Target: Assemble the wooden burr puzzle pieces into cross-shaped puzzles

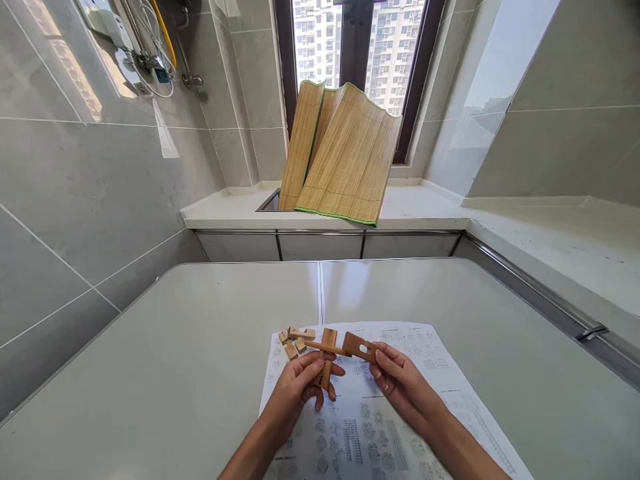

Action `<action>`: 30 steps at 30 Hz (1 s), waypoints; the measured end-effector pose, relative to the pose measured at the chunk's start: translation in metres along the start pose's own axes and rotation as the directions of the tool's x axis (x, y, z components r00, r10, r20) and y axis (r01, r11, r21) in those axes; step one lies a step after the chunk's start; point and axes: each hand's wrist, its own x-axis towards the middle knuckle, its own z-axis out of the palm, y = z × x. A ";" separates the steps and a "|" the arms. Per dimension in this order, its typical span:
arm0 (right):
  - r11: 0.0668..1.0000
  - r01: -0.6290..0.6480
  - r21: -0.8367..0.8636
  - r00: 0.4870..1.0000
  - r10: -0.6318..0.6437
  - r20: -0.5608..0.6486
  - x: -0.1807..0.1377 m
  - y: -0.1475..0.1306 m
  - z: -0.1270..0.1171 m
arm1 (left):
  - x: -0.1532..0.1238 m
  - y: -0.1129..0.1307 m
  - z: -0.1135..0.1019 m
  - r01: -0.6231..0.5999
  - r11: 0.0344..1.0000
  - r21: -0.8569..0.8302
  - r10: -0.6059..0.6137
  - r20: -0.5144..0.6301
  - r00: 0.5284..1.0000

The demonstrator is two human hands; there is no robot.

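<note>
My left hand (303, 383) is closed on a flat wooden puzzle piece (324, 375) that bears a dark mark, held upright between thumb and fingers. A thin wooden strip (325, 347) crosses that piece just above my fingertips. From the right, my right hand (400, 377) pinches the end of a brown wooden slat (356, 345) with cut-out holes. The slat's left end meets or overlaps the strip; whether they are joined I cannot tell. Behind my left hand several small wooden blocks (291, 349) lie in a loose cluster on the paper.
A large printed sheet (405, 337) with small diagrams lies under my hands on the pale table (200, 347). Beyond the table's far edge, a bamboo mat (345, 160) leans on the white ledge (425, 207) before the window. Tiled walls (100, 180) flank the table.
</note>
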 end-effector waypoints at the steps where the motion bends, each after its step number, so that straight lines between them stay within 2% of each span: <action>1: 1.000 -0.010 0.018 1.000 0.009 0.005 0.000 -0.001 0.000 | 0.000 -0.002 0.001 0.008 1.000 0.000 -0.008 0.016 1.000; 7: 0.998 -0.053 0.026 0.998 0.052 0.022 -0.003 -0.005 0.004 | 0.001 -0.006 0.004 0.043 0.999 -0.030 -0.041 0.066 0.997; 15: 0.999 -0.043 -0.033 0.997 0.045 0.059 -0.004 -0.004 0.004 | -0.001 -0.005 0.004 0.044 0.998 -0.045 -0.039 0.093 0.995; 30: 0.998 -0.066 -0.019 0.992 0.068 0.105 -0.004 0.000 0.003 | -0.001 -0.007 0.007 0.031 0.997 -0.064 -0.022 0.139 0.990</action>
